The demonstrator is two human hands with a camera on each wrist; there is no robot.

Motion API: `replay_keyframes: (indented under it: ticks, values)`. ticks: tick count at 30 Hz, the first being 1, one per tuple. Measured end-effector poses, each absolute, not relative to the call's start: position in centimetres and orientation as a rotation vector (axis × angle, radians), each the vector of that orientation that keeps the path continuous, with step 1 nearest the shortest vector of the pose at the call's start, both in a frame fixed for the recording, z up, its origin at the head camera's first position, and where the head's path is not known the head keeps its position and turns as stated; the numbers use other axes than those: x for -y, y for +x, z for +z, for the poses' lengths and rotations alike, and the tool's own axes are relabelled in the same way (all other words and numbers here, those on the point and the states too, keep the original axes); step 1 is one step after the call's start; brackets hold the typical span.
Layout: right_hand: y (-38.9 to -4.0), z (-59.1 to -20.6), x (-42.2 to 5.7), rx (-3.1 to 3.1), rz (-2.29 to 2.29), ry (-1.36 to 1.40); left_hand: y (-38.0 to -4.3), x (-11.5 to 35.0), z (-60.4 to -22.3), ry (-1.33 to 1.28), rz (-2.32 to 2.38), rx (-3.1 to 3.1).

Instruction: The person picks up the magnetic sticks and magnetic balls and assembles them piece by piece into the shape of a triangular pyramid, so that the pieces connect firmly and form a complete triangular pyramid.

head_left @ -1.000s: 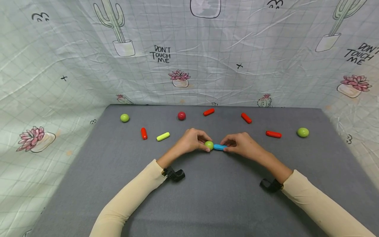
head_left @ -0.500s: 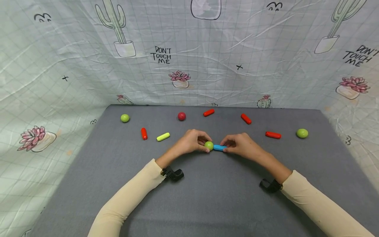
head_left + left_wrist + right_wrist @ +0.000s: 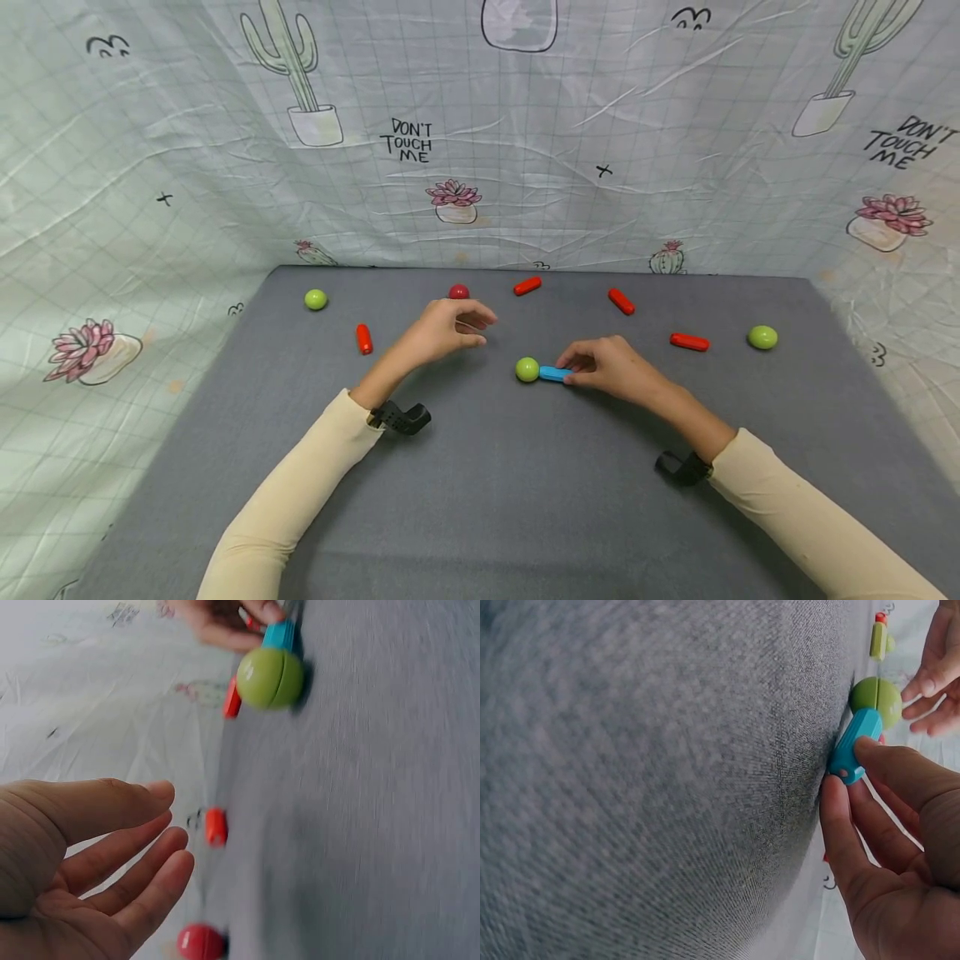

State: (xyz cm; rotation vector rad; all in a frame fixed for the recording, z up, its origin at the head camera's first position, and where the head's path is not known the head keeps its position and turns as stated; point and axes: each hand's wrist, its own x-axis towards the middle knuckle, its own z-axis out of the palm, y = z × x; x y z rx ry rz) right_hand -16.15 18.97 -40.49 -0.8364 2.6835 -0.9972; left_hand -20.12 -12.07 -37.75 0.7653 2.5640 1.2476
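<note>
Near the middle of the grey table, a green ball point(image 3: 527, 370) touches the end of a blue stick point(image 3: 553, 374). My right hand point(image 3: 611, 367) pinches the other end of that stick between thumb and fingers, as the right wrist view shows with the blue stick point(image 3: 849, 754). To the left of the ball, my left hand point(image 3: 450, 331) is raised above the table with nothing in it. Its thumb and fingers are spread apart and relaxed. In the left wrist view the green ball point(image 3: 270, 678) sits well beyond the left fingertips point(image 3: 159, 793).
A red ball point(image 3: 459, 292) is partly behind the left hand. Red sticks point(image 3: 363, 339) lie around the table point(image 3: 480, 500), several of them towards the back. Green balls rest at the left point(image 3: 316, 299) and right point(image 3: 762, 337). The yellow-green stick point(image 3: 878, 640) shows only in the right wrist view.
My left hand has let go of the green ball and moved left and away from me, now covering the yellow-green stick in the head view. The right hand has stayed on the blue stick.
</note>
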Motion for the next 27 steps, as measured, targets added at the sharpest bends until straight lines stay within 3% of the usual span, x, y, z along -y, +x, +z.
replay_keyframes:
  ticks: [13, 27]
  values:
    - [-18.4, -40.6, -19.5, -2.601, -0.985, -0.914, -19.3, 19.5, -38.4, 0.621, 1.139, -2.716]
    - [-20.1, -40.7, -19.7, -2.509, -1.027, -0.936, -19.2, 21.2, -39.9, 0.609, 0.986, -2.845]
